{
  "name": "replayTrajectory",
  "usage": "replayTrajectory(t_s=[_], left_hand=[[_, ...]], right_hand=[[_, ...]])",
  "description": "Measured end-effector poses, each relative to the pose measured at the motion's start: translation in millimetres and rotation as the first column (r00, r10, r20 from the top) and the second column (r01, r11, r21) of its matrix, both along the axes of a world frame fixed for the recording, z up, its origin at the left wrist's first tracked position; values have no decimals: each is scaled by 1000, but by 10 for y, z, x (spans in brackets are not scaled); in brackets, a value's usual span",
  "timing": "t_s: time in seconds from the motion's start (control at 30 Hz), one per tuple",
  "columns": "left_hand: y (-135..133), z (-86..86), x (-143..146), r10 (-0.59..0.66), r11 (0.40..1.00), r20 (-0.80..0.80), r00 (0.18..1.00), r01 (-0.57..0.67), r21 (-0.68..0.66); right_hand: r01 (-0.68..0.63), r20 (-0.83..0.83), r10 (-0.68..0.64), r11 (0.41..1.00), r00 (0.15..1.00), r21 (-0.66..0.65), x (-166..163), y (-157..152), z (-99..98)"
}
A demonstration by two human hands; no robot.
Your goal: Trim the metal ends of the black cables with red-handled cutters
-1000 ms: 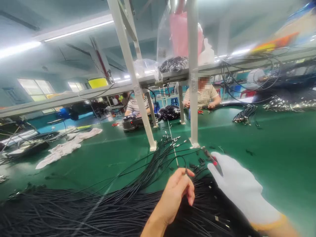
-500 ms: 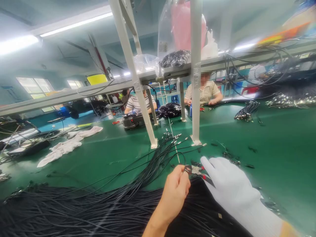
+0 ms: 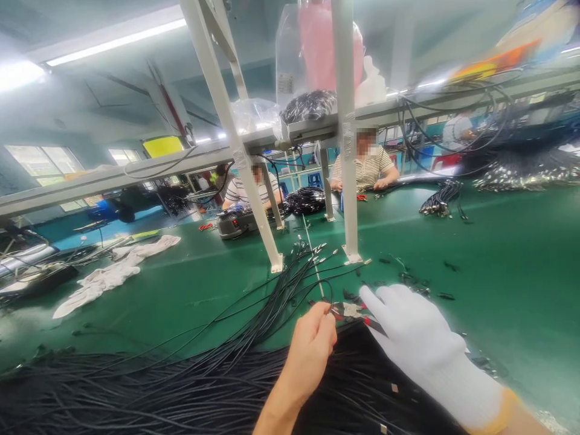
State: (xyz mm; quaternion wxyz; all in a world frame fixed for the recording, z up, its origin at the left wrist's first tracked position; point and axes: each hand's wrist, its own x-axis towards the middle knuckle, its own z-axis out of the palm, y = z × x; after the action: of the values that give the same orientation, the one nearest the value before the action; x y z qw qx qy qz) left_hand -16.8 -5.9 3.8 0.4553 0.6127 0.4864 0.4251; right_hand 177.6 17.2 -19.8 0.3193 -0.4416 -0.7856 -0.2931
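My bare left hand [image 3: 312, 338] is closed in a pinch on a black cable [image 3: 329, 290], whose end lies at the jaws of the cutting pliers. The pliers [image 3: 351, 310], with red and black handles, are in my right hand [image 3: 410, 338], which wears a white glove with a yellow cuff. Their jaws point left and touch or nearly touch the cable by my left fingertips; the exact contact is too small to make out. Beneath both hands spreads a thick pile of black cables [image 3: 181, 386]. A looser bunch of cables [image 3: 276, 296] runs up the green table to metal-tipped ends.
White shelf posts [image 3: 348, 181] stand on the green table [image 3: 498, 254] ahead. Small black scraps [image 3: 408, 281] lie beyond my right hand. A white cloth [image 3: 113, 275] lies at left. Two people in striped shirts sit across, near a coiled cable bundle [image 3: 306, 199].
The view has shifted slightly, so the scene sits a little further left. Both hands keep nearly the same pose, with the pliers still at the cable.
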Motion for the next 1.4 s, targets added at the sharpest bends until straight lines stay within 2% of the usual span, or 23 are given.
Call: replayTrajectory(t_s=[0.23,0.4,0.5,0.73,0.9,1.07,1.4], left_hand=[[-20,3,11,50,994,-137,989,-36,104],[-63,6,64,134,980,-288,948,-83,183],[-79,-19,87,174,971,-324,930,-106,215],[-89,-16,89,183,970,-341,922,-114,213],[-112,8,104,192,972,-344,919,-131,195],[-116,4,96,202,969,-319,926,-142,201],[-94,-19,58,179,972,-298,938,-121,202]], right_hand=[[46,6,-46,999,999,10,-8,24,-22],[65,-10,-65,997,998,31,-34,34,-44],[61,-9,-61,998,998,34,-40,32,-54],[56,-30,-55,998,998,34,-40,49,-55],[-44,-36,47,996,998,78,13,92,-152],[-110,36,105,981,994,161,69,160,-278],[-94,81,84,986,993,139,67,184,-331]])
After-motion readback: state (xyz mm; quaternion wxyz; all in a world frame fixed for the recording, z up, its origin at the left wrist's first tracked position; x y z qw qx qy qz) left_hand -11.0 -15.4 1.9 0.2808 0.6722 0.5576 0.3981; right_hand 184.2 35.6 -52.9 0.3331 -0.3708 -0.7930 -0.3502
